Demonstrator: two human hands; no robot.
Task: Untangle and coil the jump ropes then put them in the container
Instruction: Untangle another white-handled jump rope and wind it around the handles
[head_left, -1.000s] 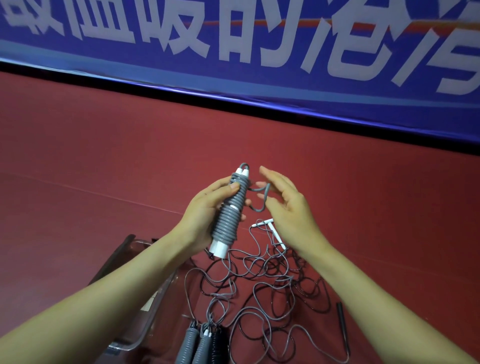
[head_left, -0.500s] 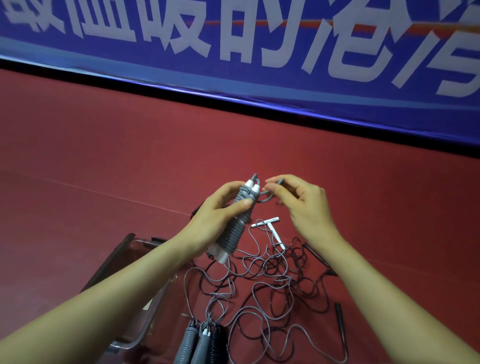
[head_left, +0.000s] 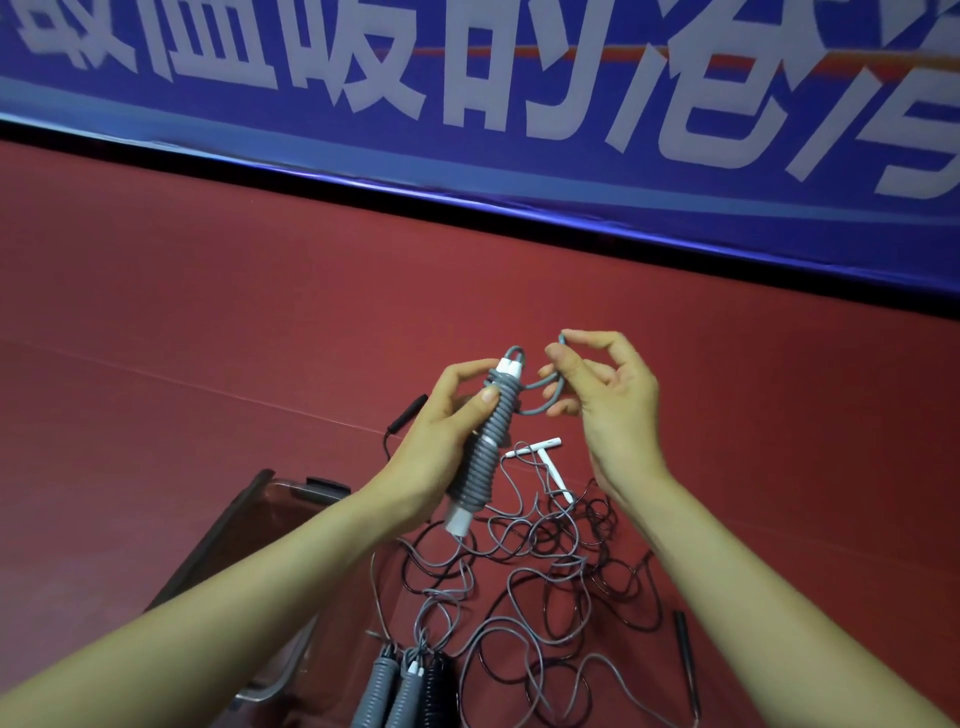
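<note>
The left hand (head_left: 441, 431) wraps thumb and fingers round the wound grey jump rope (head_left: 485, 447), holding it upright at frame centre so the turns stay tight. The right hand (head_left: 608, 400) pinches the cord's free loop (head_left: 550, 400) just right of the bundle's top, probably to tuck it in and lock the coil. Below, the tangled ropes (head_left: 545, 561) sprawl on the red floor (head_left: 208, 338). The clear container (head_left: 228, 525) waits lower left, with finished coils (head_left: 405, 691) at the bottom edge beside its rim.

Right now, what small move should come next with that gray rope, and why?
Probably tuck the loose loop under the wraps: the left hand grips the coiled gray jump rope, and the right hand pinches that loop near its top.
</note>
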